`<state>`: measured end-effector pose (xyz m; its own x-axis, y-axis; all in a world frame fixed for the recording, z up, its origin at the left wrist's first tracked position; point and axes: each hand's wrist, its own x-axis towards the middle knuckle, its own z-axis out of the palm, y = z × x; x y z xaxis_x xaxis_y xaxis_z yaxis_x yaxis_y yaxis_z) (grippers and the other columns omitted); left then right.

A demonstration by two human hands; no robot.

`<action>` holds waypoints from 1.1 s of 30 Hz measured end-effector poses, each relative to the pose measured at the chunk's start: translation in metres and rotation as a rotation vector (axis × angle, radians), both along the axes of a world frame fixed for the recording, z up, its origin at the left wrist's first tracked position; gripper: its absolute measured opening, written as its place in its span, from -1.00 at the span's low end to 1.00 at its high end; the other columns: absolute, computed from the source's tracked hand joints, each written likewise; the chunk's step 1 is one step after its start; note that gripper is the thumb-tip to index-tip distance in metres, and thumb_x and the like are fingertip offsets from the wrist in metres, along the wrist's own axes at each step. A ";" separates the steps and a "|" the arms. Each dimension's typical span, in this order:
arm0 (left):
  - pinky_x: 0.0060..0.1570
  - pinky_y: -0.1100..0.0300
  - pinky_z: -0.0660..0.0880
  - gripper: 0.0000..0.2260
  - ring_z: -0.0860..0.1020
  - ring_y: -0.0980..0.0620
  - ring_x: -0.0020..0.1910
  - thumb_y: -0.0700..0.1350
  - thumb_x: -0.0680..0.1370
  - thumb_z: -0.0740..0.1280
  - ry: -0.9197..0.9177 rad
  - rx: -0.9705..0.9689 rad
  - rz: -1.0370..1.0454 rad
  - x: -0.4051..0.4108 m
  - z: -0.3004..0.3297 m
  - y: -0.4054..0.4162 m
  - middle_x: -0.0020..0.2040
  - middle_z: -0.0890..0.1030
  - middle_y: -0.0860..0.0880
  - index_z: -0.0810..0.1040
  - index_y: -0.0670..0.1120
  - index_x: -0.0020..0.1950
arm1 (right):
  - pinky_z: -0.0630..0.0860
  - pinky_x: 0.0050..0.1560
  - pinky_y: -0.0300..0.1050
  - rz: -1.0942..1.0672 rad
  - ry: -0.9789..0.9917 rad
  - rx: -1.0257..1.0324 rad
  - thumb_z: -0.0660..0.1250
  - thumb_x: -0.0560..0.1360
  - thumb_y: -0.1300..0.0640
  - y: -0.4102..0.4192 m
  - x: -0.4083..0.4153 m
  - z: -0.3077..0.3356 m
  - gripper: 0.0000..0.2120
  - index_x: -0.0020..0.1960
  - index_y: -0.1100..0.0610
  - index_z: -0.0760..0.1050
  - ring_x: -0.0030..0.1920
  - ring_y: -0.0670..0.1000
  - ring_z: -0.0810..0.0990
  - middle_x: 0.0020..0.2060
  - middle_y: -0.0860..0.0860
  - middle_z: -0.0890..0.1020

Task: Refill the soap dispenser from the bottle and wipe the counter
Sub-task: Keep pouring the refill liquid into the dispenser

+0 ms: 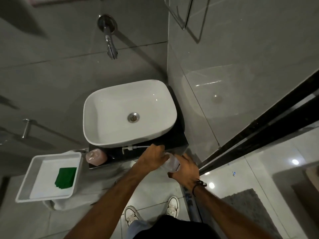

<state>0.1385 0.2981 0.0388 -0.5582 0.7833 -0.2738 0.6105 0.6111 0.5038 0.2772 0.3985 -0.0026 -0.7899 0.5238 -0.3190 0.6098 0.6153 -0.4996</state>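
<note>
Hands meet at the front right corner of the white sink (96, 116). Left hand (153, 158) and right hand (187, 169) together clasp a clear dispenser (170, 163), tilted. Its pump head (127, 149) lies loose on the dark counter (174, 138), long axis parallel to the sink's front edge, nearer the left hand. A pink refill bottle (95, 156) stands further left.

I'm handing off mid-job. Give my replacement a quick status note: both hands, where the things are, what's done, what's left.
Left hand: on the top of the clear bottle, at the counter's front edge.
Right hand: wrapped round the same bottle.
Pump head with its tube: off, lying on the counter in front of the basin.
Pink container: on the counter's left end.
Green cloth: in the white tray, untouched.
Done: pump removed.
Left: pour, refit pump, wipe the counter.
</note>
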 end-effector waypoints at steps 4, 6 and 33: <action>0.19 0.30 0.42 -0.53 0.55 0.01 0.18 -0.24 0.40 0.41 -0.102 0.125 -0.229 -0.010 -0.004 -0.016 0.20 0.61 -0.05 0.54 -0.09 0.32 | 0.58 0.18 0.01 -0.017 0.053 -0.015 0.61 0.16 -0.22 0.004 0.003 0.002 -0.24 0.30 -0.07 0.48 0.17 0.06 0.59 0.16 -0.02 0.59; 0.28 0.33 0.38 -0.35 0.49 0.09 0.28 -0.10 0.39 0.46 -0.129 0.147 -0.212 -0.009 -0.003 -0.021 0.34 0.55 -0.01 0.40 -0.03 0.48 | 0.59 0.16 0.03 -0.025 0.088 -0.033 0.62 0.16 -0.21 0.003 0.003 0.003 -0.21 0.32 -0.04 0.50 0.17 0.10 0.60 0.19 0.03 0.60; -0.06 0.03 0.52 -0.76 0.62 -0.19 -0.01 -0.04 0.60 0.34 0.073 0.006 -0.101 -0.004 -0.014 -0.025 0.04 0.65 -0.22 0.54 -0.21 0.10 | 0.48 -0.03 -0.17 0.162 0.063 -0.039 0.63 0.12 -0.22 0.004 -0.005 -0.008 -0.30 0.17 0.00 0.53 -0.04 -0.03 0.49 -0.01 -0.08 0.50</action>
<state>0.1349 0.2732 0.0245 -0.4942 0.8383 -0.2305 0.7041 0.5414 0.4595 0.2724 0.4027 -0.0104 -0.8819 0.3764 -0.2840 0.4712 0.6823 -0.5590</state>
